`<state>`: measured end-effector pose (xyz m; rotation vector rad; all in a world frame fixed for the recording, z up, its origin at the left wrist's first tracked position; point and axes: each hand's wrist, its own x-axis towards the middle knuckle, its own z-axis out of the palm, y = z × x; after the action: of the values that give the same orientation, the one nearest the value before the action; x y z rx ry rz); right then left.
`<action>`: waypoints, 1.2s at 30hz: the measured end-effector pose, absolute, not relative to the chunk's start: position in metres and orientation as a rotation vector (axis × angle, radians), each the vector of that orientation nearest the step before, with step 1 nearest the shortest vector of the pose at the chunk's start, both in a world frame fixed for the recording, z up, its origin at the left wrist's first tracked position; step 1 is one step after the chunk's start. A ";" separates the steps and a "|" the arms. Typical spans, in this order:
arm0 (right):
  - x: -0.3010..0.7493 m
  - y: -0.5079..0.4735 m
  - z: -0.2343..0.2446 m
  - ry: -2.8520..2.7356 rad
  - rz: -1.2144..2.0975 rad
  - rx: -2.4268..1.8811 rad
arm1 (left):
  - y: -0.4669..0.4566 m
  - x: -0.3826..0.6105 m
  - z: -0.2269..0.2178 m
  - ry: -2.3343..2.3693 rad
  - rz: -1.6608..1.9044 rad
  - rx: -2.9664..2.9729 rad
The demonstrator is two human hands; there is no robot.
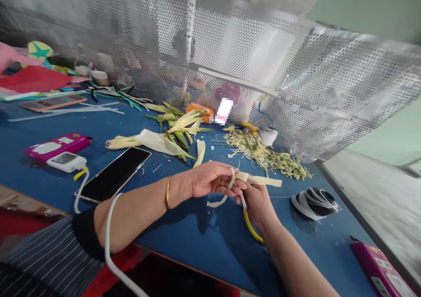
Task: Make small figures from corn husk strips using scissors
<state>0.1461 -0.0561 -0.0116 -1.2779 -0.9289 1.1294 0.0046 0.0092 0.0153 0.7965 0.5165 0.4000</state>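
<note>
Above the blue table's front part, my left hand point(213, 180) is closed, its thumb and fingers pinching pale corn husk strips point(265, 181). One narrow strip loops up around the others at the fingertips. My right hand point(259, 205) meets it from the right, fingers curled behind the strips and partly hidden. A curved yellow handle or tube point(251, 229) hangs below that hand; its kind is unclear, and the right fingers may hold it too. White thread runs from near the right hand to a black spool point(314, 204).
Corn husks point(164, 143) and a heap of husk scraps point(266, 152) lie behind my hands. A black-screened phone point(115, 174), a magenta power strip point(57, 147) and a white cable point(110, 244) are at left. Another power strip point(381, 266) is at right. A perforated metal screen point(243, 38) stands behind.
</note>
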 end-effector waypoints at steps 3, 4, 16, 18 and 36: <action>0.151 -0.057 -0.009 -0.988 1.185 -1.359 | 0.012 0.004 0.016 0.547 0.504 0.796; 0.153 -0.058 -0.008 -1.019 1.185 -1.381 | 0.014 0.003 0.016 0.577 0.569 0.793; 0.168 -0.072 0.006 -1.349 0.958 -1.086 | 0.017 0.005 0.015 0.830 0.687 1.193; 0.170 -0.071 0.009 -1.399 0.878 -1.072 | 0.013 0.005 0.015 0.773 0.565 1.282; 0.159 -0.057 -0.007 -1.369 0.443 -1.608 | 0.001 0.002 0.017 0.475 0.118 1.245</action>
<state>0.1586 -0.0572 -0.0070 -1.6079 -1.3688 0.4431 0.0015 0.0010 0.0171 1.2449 0.4754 0.1182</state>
